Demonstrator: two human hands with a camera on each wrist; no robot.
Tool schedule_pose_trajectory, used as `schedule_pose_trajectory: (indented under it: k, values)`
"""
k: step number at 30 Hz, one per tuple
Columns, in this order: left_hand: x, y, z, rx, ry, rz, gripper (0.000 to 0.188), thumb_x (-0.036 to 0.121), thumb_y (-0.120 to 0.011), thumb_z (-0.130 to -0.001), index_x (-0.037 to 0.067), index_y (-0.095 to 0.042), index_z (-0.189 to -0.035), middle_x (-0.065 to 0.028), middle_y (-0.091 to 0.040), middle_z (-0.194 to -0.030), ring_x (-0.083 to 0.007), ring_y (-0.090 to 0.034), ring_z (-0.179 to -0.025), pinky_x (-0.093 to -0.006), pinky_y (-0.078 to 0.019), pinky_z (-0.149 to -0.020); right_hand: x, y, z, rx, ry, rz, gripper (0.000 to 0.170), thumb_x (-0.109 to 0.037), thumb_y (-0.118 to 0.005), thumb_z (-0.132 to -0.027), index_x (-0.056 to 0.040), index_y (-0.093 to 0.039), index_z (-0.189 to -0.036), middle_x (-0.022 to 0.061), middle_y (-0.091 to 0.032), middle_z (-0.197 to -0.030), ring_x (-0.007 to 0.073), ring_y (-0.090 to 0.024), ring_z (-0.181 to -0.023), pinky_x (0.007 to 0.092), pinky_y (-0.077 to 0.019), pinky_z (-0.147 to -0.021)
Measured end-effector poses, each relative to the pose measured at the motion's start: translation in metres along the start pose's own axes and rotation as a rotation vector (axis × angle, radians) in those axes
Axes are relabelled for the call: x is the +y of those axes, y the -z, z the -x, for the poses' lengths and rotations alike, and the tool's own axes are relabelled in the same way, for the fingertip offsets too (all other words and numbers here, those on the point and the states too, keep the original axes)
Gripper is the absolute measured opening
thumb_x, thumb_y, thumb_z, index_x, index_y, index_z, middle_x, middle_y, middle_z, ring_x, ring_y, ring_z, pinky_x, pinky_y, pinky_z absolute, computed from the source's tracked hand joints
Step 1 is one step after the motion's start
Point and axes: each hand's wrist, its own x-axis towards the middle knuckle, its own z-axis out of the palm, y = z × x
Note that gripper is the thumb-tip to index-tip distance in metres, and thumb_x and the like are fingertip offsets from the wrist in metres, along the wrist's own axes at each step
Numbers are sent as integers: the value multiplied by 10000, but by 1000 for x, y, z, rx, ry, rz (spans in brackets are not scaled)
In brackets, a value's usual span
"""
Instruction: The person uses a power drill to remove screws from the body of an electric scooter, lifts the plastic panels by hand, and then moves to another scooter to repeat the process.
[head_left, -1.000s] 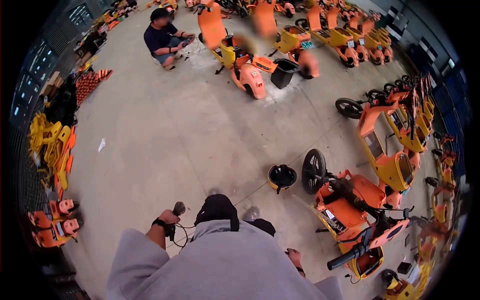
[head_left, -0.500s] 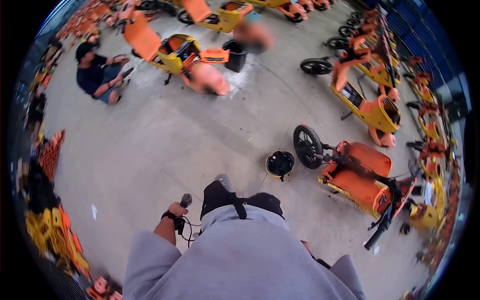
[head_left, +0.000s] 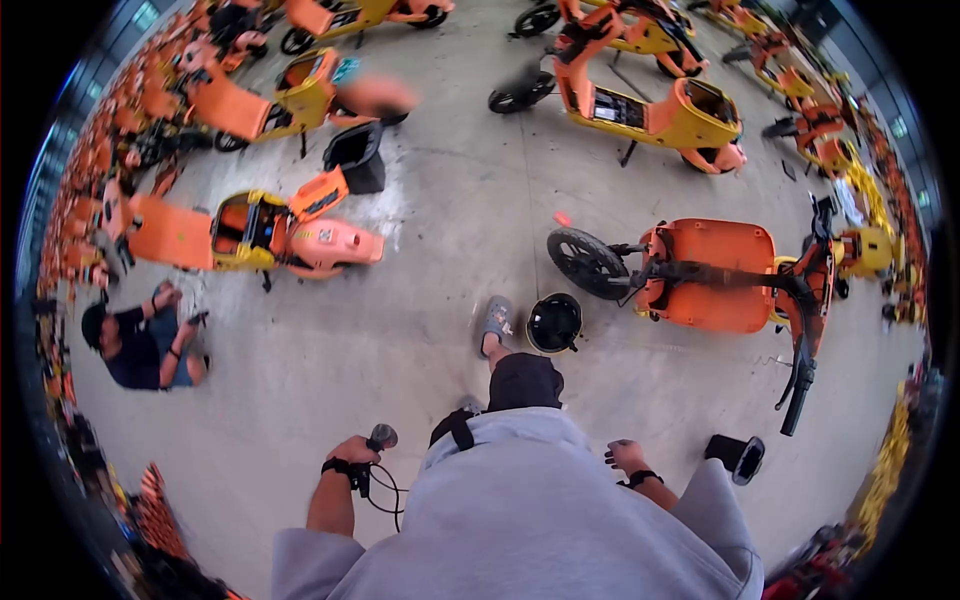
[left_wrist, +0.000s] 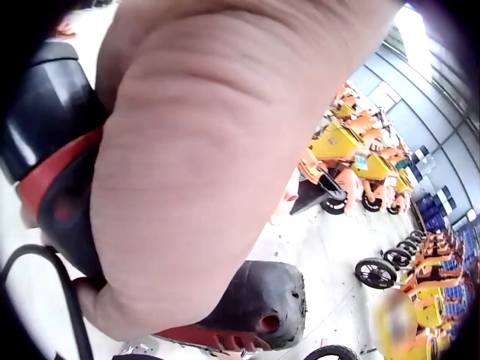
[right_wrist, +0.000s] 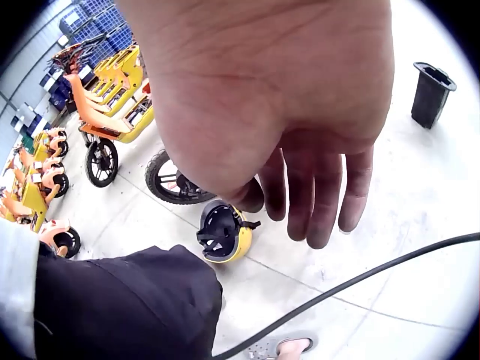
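Observation:
My left hand grips a black-and-red cordless power tool at the lower left of the head view. In the left wrist view the palm hides much of its handle, and a dark cable loops beside it. My right hand hangs at my other side, holding nothing. Its fingers point down, loosely straight, in the right wrist view. On the floor ahead lies a yellow helmet with its black inside facing up, beside my foot in a grey clog.
Right of the helmet an orange scooter stands with its black wheel towards it. Another person crouches at left, near a partly stripped scooter. A black bin stands beyond; a black box-like part lies at right.
The view has swung to the right, so the crouching person and scooters slide left and down. One foot has stepped forward near the helmet. My right hand shows more fully; my left keeps the tool.

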Motion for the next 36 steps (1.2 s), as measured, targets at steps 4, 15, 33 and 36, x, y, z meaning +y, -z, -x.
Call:
schedule_pose_trajectory:
  k: [4, 15, 33, 36]
  values:
    - [44, 85, -39, 51, -63, -193, 446, 283, -736, -602, 107, -712, -1012, -92, -691, -864, -212, -653, -777, -338, -508, -703, -38, -44, -51, -24, 7, -68, 299, -199, -547, -880, 16, -611, -1078, 123, -687, -883, 214, -667, -697, 344, -536, -588]
    - [226, 314, -132, 82, -140, 15, 320, 183, -708, -679, -13, -665, -927, -102, -663, -769, -200, -632, -627, -335, -516, -589, -247, -47, -82, 116, 149, -554, 334, -235, -550, -893, 32, -610, -1084, 150, -684, -915, 237, -673, -756, 340, -528, -647]
    - [602, 612, -261, 167, -357, -695, 448, 275, -722, -576, -60, -681, -870, -181, -692, -853, -286, -680, -796, -357, -524, -707, -493, -149, -16, 261, -261, -711, 362, -250, -571, -846, 64, -674, -994, 218, -682, -1010, 270, -641, -970, 368, -483, -860]
    - [672, 622, -257, 148, -452, -867, 377, 262, -698, -608, -44, -679, -828, -176, -685, -791, -269, -675, -741, -352, -518, -660, -508, -160, -32, 279, -287, -826, 359, -252, -571, -857, 58, -667, -1010, 191, -691, -969, 248, -655, -900, 365, -507, -761]
